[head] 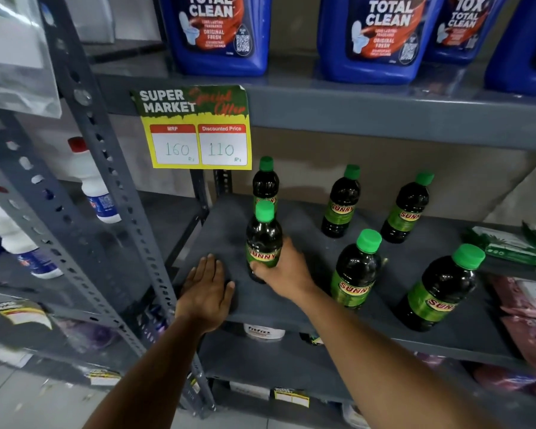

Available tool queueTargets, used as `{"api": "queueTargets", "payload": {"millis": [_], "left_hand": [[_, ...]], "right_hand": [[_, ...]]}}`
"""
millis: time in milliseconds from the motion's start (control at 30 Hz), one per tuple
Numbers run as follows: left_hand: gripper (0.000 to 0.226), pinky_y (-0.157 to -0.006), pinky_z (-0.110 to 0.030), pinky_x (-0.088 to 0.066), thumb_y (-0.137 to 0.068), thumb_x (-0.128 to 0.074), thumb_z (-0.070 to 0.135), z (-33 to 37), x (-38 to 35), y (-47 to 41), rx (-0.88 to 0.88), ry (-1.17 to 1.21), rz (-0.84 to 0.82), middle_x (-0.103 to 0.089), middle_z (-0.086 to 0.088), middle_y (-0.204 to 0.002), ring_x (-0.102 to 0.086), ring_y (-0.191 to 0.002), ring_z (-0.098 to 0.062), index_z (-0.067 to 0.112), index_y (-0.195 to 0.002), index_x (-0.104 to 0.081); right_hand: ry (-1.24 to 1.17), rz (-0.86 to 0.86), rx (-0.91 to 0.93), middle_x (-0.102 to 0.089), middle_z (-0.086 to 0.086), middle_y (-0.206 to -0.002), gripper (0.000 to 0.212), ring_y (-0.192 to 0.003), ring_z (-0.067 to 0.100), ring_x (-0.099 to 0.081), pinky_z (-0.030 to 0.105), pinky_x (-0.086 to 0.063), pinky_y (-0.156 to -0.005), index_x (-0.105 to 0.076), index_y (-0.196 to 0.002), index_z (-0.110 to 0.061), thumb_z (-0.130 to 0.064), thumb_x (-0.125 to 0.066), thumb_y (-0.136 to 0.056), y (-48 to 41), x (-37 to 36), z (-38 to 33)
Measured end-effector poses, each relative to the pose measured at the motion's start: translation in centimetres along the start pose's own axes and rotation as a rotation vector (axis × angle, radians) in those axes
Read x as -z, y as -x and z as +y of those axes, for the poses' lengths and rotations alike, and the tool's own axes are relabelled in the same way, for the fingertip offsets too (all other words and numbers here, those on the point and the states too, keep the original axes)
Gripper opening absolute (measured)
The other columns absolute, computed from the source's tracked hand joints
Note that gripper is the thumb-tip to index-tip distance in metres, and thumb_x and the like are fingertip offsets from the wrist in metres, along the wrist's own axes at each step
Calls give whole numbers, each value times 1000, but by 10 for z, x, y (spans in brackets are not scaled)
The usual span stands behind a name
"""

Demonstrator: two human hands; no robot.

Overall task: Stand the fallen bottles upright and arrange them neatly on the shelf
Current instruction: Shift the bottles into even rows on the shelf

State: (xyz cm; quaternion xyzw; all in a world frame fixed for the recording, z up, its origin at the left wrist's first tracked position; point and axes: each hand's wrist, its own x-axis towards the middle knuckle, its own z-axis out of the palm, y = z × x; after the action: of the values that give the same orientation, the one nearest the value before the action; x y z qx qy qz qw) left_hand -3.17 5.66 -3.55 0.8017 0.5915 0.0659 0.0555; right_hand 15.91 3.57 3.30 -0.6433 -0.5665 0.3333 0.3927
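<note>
Several dark bottles with green caps and green "SUNNY" labels stand upright on the grey shelf (223,230). My right hand (287,274) grips the front-left bottle (263,236) around its lower body; it stands upright. Directly behind it is another bottle (265,181). Two more stand at the back (341,202) (407,209) and two at the front right (356,270) (440,289). My left hand (206,289) lies flat, palm down, on the shelf's front-left corner, holding nothing.
Blue "Total Clean" jugs (217,32) line the shelf above, with a yellow price tag (195,128) hanging from its edge. Green packets (508,246) and pink packs (529,308) lie to the right. A perforated grey upright (106,187) and white bottles (90,181) are on the left.
</note>
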Motion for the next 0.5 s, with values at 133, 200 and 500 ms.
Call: {"api": "queueTargets", "payload": {"millis": [133, 200, 500], "left_hand": [[87, -118, -39, 0, -82, 9, 57, 2, 2, 1, 4, -20, -35, -3, -16, -161, 0, -147, -26, 4, -150, -7], [81, -119, -39, 1, -87, 2, 55, 3, 3, 1, 9, -29, -55, 0, -15, -161, 3, -147, -26, 5, -150, -4], [73, -120, -40, 1, -95, -7, 51, 2, 4, 0, 7, -40, -102, 5, -16, -161, 6, -147, -26, 4, -150, 0]], "right_hand": [[40, 31, 0, -66, -12, -91, 45, -87, 7, -64, 31, -55, -80, -50, -95, -43, -27, -80, -65, 33, -4, 6], [45, 55, 10, -69, -10, -96, 49, -90, 9, -66, 33, -56, -80, -53, -102, -38, -33, -79, -60, 40, -9, 8], [13, 75, -8, -69, -9, -94, 50, -89, 6, -66, 29, -55, -79, -54, -102, -36, -29, -81, -61, 43, -12, 8]]}}
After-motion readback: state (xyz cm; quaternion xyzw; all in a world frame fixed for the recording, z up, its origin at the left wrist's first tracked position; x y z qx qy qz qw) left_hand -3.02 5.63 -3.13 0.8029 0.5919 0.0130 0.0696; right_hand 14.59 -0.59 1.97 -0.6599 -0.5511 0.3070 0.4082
